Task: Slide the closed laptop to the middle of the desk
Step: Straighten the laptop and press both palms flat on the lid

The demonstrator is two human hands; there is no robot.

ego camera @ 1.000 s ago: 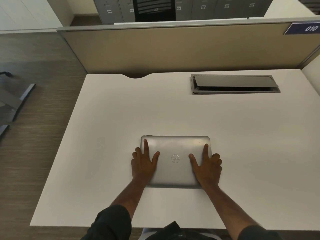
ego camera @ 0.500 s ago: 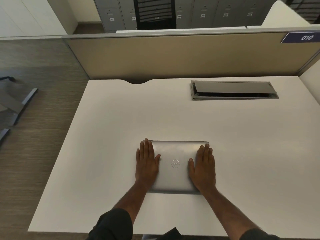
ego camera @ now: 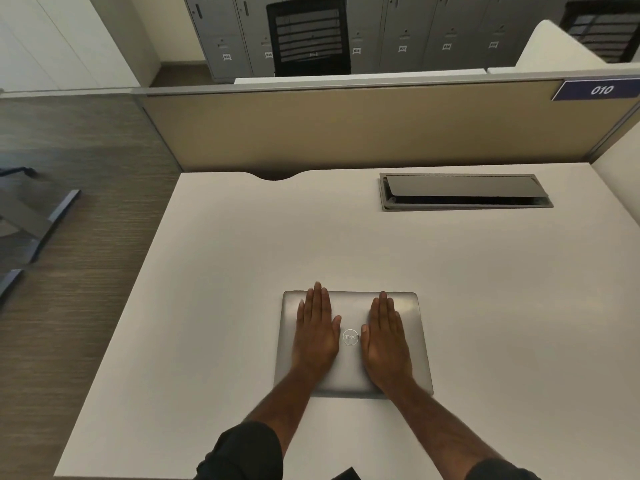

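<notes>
Closed silver rectangular laptop (ego camera: 351,368) sits lower centre of frame on the white desk (ego camera: 485,289), left hand (ego camera: 317,336) and right hand (ego camera: 386,339) pressed flat, fingers extended, on its lid, gripping nothing; probably short of desk middle, slide unfinished.

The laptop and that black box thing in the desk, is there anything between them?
No. In the head view, only bare white desk lies between the laptop and the cable box.
</notes>
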